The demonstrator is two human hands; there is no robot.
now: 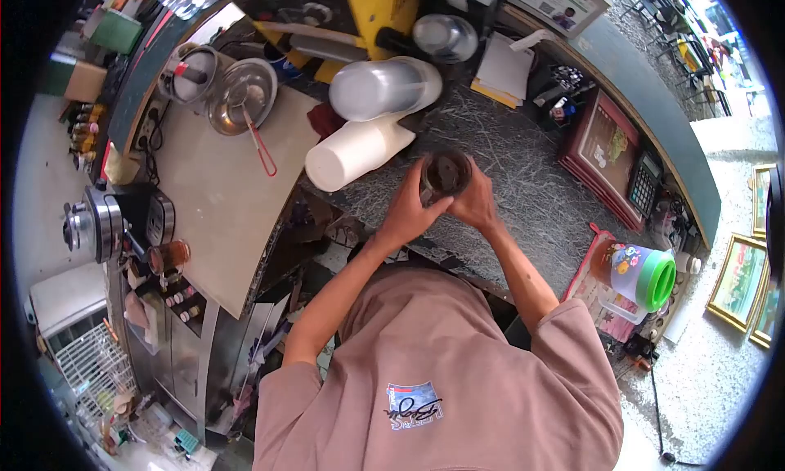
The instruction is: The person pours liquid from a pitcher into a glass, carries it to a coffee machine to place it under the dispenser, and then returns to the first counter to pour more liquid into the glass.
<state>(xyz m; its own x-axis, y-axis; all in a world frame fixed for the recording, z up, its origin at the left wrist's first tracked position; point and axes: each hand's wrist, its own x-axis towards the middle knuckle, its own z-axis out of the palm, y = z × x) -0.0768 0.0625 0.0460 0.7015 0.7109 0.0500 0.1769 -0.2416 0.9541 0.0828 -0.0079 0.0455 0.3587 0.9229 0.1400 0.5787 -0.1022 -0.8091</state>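
My left hand (410, 208) and my right hand (476, 199) are wrapped around opposite sides of a clear cup of dark drink (447, 173). The cup is close over the dark, scratched counter (523, 172), in front of my chest. My fingers cover much of its lower wall. Just beyond my left hand lies a stack of white cups (347, 158) on its side. Behind that is a stack of clear plastic cups (376, 91), also lying down.
A steel bowl (260, 82) with a red-handled strainer (263, 148) stands on the pale board at left. To the right are maroon menu books (603, 152), a calculator (645, 183) and a green-lidded jug (634, 271). Papers (500, 66) lie at the back.
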